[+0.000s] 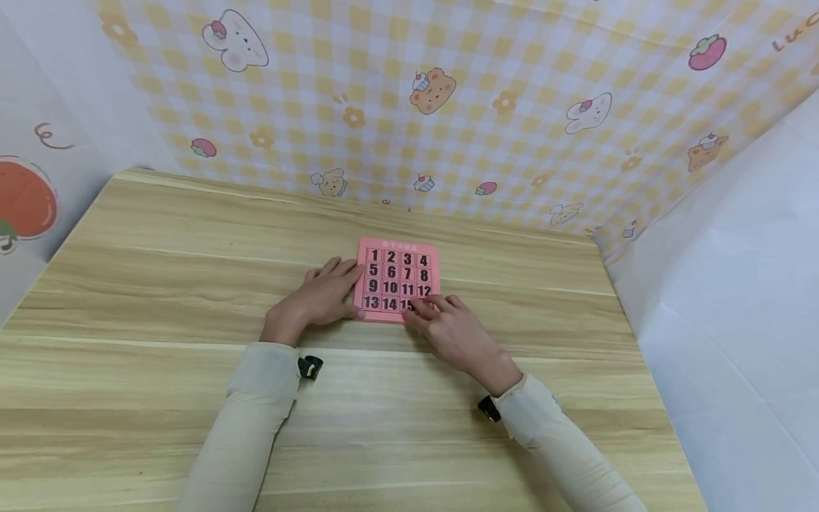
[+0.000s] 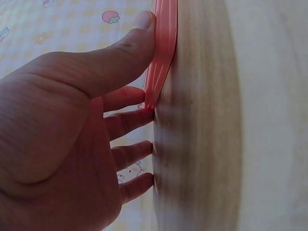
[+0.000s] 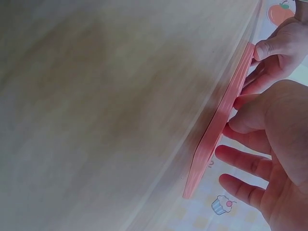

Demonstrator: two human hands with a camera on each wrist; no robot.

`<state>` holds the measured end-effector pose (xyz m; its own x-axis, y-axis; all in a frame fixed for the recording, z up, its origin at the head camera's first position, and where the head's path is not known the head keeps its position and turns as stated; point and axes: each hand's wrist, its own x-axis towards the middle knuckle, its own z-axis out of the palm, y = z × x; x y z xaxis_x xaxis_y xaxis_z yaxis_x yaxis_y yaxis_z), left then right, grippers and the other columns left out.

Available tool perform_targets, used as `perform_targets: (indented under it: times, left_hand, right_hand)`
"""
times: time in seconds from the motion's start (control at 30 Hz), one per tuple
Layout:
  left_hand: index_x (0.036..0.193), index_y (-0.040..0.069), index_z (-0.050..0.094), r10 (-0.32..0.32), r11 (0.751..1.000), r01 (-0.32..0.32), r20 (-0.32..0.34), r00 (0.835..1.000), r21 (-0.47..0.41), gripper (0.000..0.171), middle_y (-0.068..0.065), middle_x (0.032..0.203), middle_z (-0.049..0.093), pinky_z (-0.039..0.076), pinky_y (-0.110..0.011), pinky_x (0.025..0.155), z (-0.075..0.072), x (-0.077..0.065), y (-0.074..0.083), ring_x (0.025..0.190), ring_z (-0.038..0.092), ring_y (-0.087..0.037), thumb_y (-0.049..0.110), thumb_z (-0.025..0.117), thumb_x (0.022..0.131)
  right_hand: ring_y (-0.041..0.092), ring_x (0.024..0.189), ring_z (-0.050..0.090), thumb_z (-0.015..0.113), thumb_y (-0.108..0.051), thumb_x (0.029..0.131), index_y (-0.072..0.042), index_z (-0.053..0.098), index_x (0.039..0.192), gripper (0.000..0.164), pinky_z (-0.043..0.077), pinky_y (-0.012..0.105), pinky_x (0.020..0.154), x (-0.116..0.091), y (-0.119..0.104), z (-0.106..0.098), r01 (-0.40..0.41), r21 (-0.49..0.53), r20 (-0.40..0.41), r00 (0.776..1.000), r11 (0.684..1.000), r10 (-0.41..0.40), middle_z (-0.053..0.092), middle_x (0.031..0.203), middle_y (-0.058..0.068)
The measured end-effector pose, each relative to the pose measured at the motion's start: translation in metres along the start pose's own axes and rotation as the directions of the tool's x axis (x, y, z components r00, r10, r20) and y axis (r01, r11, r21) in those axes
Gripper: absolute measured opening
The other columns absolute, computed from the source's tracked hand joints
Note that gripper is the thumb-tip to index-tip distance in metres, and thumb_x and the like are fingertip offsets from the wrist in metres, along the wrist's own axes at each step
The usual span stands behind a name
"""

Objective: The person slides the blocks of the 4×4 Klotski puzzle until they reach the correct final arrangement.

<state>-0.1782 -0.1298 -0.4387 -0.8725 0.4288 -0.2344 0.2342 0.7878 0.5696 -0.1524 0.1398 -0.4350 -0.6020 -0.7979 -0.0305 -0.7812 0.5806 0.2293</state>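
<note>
A pink number slide puzzle [image 1: 390,253] lies flat on the wooden table. Its black-numbered tiles read in order from 1 at the top left to 15 in the bottom row. At its left edge my left hand [image 1: 323,293] rests with fingers spread and fairly straight. The left thumb [image 2: 143,20] touches the puzzle's near left corner, and the outer fingertips touch the table. My right hand [image 1: 451,331] reaches over the near right corner, thumb and forefinger touching down by tile 15. Its other fingers hover loosely bent, hiding the bottom right cell.
The wooden table [image 1: 192,249] extends around the puzzle on every side. Behind it hangs a yellow checked cloth [image 1: 384,142] with cartoon prints. White sheets flank the left and right sides. A black band [image 1: 310,367] shows at my left cuff.
</note>
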Motion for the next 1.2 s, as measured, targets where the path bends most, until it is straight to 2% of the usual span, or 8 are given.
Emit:
perform_targets:
  times: [0.47, 0.83, 1.07, 1.2]
  left_hand:
    - [0.157, 0.004, 0.024, -0.006, 1.0, 0.006, 0.011, 1.0, -0.008, 0.088, -0.018, 0.165, 0.014, 0.007, -0.06, 0.12, 0.0, -0.0012, 0.0019, 0.152, 0.003, -0.043, 0.034, 0.072, 0.09]
    - [0.157, 0.004, 0.022, -0.011, 1.0, 0.011, 0.01, 1.0, -0.005, 0.089, -0.018, 0.165, 0.013, 0.007, -0.06, 0.119, 0.0016, -0.0017, -0.0012, 0.151, 0.002, -0.044, 0.033, 0.072, 0.09]
    - [0.157, 0.005, 0.022, -0.012, 1.0, 0.012, 0.017, 1.0, -0.009, 0.089, -0.017, 0.165, 0.014, 0.007, -0.06, 0.12, 0.0007, -0.0023, 0.0001, 0.152, 0.002, -0.043, 0.034, 0.072, 0.09]
    - [0.157, 0.004, 0.022, -0.012, 1.0, 0.013, 0.02, 1.0, -0.014, 0.089, -0.017, 0.165, 0.013, 0.007, -0.059, 0.12, 0.0005, -0.0023, 0.0003, 0.152, 0.001, -0.043, 0.034, 0.072, 0.09]
  right_hand:
    - [0.028, 0.123, 0.059, 0.06, -0.02, 0.098, -0.023, 0.064, 0.134, 0.036, 0.052, 0.044, 0.096, 0.0003, -0.0005, -0.0007, -0.02, 0.024, -0.016, 1.0, 1.0, 0.02, 0.06, 0.14, 0.005]
    - [0.027, 0.124, 0.057, 0.057, -0.018, 0.099, -0.025, 0.064, 0.134, 0.036, 0.051, 0.045, 0.098, 0.001, -0.0008, 0.0007, -0.012, 0.036, -0.041, 0.999, 0.999, 0.013, 0.06, 0.139, 0.005]
    - [0.028, 0.12, 0.061, 0.062, -0.016, 0.096, -0.017, 0.065, 0.132, 0.036, 0.052, 0.045, 0.098, -0.0008, 0.0046, 0.0031, -0.031, 0.064, -0.109, 0.993, 0.997, 0.038, 0.064, 0.134, 0.005]
    - [0.028, 0.117, 0.063, 0.063, -0.007, 0.094, -0.011, 0.063, 0.134, 0.04, 0.051, 0.042, 0.101, -0.0038, 0.0085, 0.0038, -0.075, 0.067, -0.145, 0.986, 0.995, 0.084, 0.066, 0.131, 0.007]
